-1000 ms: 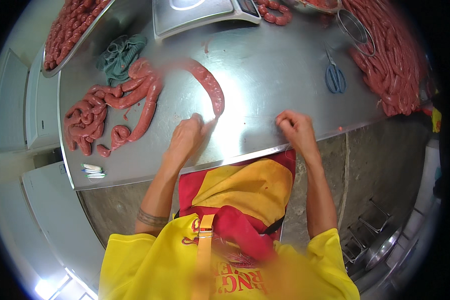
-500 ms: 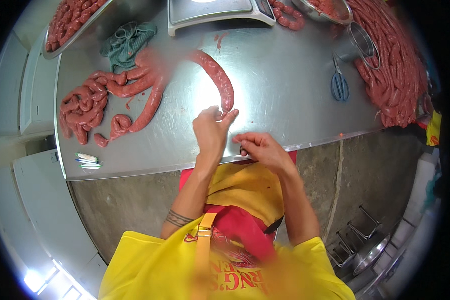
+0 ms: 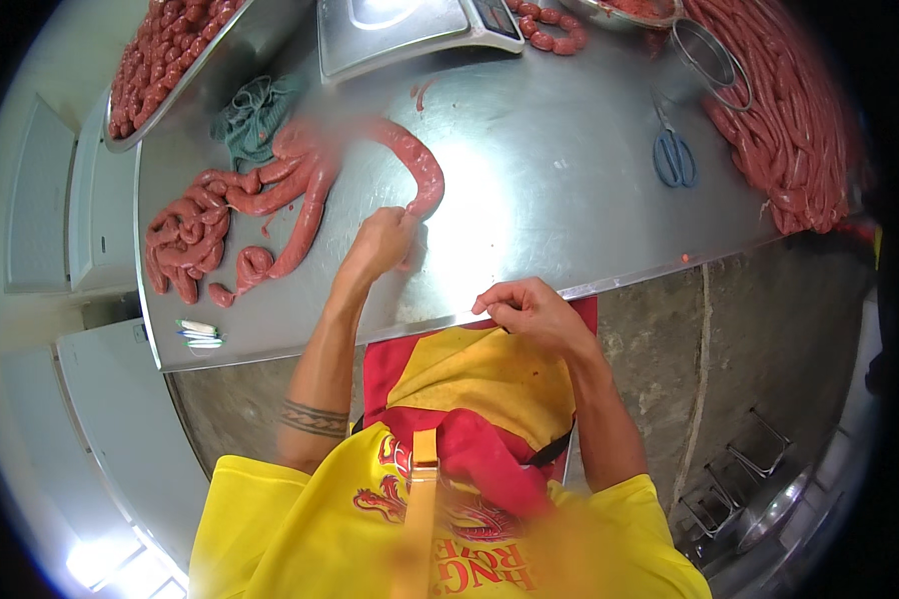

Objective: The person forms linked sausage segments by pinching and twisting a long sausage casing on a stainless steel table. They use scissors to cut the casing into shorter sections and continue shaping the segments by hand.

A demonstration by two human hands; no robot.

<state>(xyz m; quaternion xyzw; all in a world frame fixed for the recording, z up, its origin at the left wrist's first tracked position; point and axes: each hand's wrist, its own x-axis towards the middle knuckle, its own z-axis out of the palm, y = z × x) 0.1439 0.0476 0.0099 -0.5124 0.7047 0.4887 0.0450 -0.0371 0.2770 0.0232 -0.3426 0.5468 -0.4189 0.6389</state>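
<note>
A thick, raw pink-red sausage [image 3: 430,180] curves across the steel table toward me. My left hand [image 3: 382,242] is closed around its near end, fingers wrapped over it, and partly hides the tip. My right hand [image 3: 532,311] hovers by the table's front edge with thumb and fingers pinched together. Whether anything small sits in that pinch I cannot make out. Left of my left hand, more of the filled sausage lies in loose bends, ending in a tangled coil [image 3: 185,235].
Blue-handled scissors [image 3: 675,160] lie at right, near a metal cup [image 3: 704,55] and a big heap of long sausages [image 3: 784,130]. A scale [image 3: 400,40] stands behind, a green cloth [image 3: 255,118] and a tray of links [image 3: 160,75] at far left. Small white bundles [image 3: 200,334] lie near the left corner.
My left hand has shifted left and now wraps the sausage end, which has swung left with it. My right hand has moved slightly right and down, its fingers curled tighter.
</note>
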